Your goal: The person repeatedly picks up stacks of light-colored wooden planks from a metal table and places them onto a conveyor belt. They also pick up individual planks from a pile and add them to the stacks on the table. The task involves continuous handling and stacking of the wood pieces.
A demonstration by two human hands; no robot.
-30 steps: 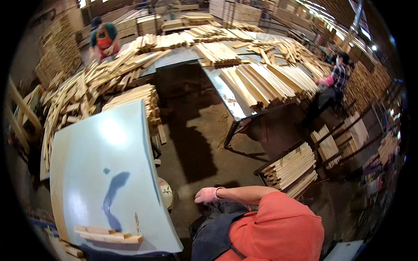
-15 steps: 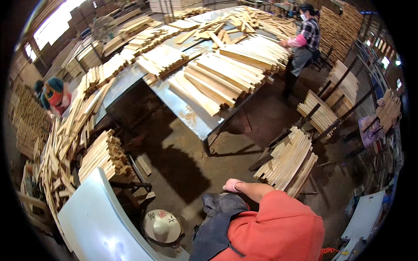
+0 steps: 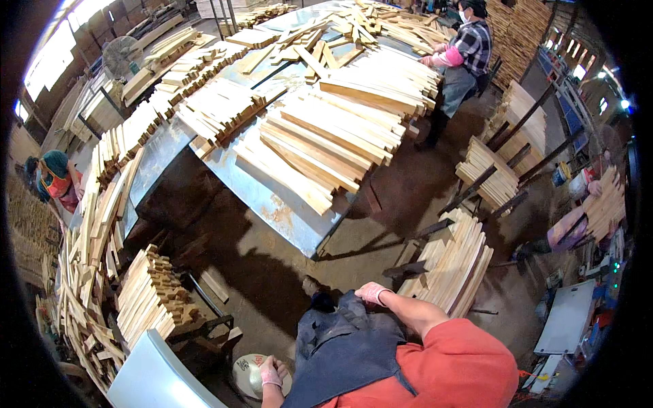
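My right hand [image 3: 373,293], in a pale pink glove, is closed at the far edge of the dark apron [image 3: 354,343] over my lap, its fingers apparently gripping the cloth. Lower down, my left hand [image 3: 273,372], gloved alike, has its fingers curled in front of a round, pale metal disc [image 3: 249,376] with handwritten marks. Whether it touches the disc or holds anything is not clear. Just beyond my right forearm rests a stack of wooden strips [image 3: 452,262] on a dark metal rack.
Ahead stands a metal-topped table [image 3: 279,207] loaded with wooden strips [image 3: 326,139]. A co-worker [image 3: 466,58] stands at its far right; another person [image 3: 61,180] bends at far left. A pale panel [image 3: 160,377] and a strip stack [image 3: 153,292] are at left.
My left hand has come into view by the round disc. My right hand has shifted slightly right, now against the apron. The view has turned, and the table appears lower and farther left.
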